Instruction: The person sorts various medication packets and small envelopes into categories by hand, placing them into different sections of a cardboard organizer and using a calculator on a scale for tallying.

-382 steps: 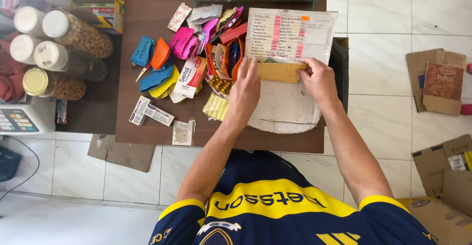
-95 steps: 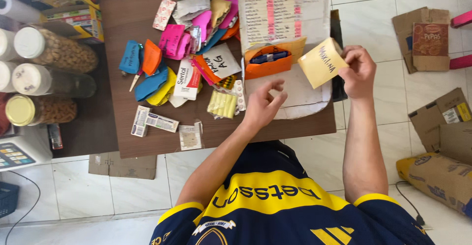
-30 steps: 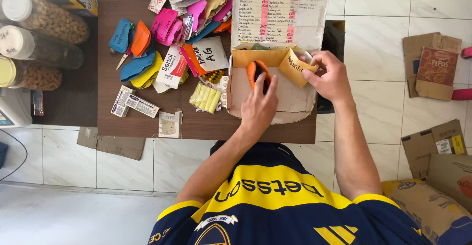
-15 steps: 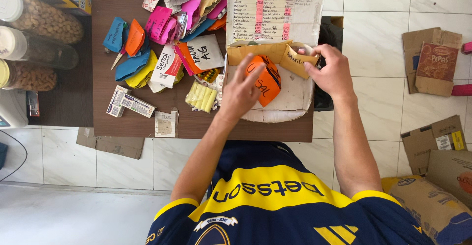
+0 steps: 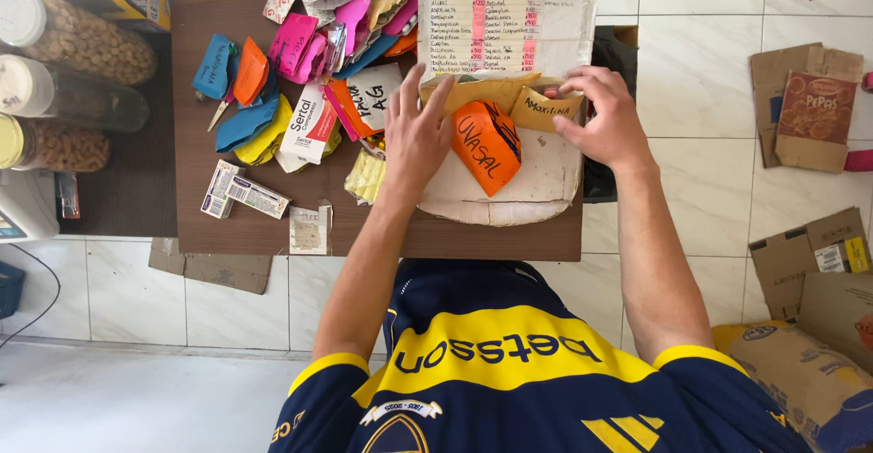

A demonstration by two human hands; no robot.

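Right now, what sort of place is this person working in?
Probably a small shop counter, perhaps one selling medicines. A handwritten price list lies on the brown table, beside labelled coloured paper pouches and small boxes. Jars of nuts stand to the left, with cardboard cartons on the tiled floor.

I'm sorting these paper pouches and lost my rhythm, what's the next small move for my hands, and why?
Probably slide the orange pouch up into the row beside the tan pouch. It lies loose on the white tray, the left hand rests just beside it, and the right hand already presses on the tan one.
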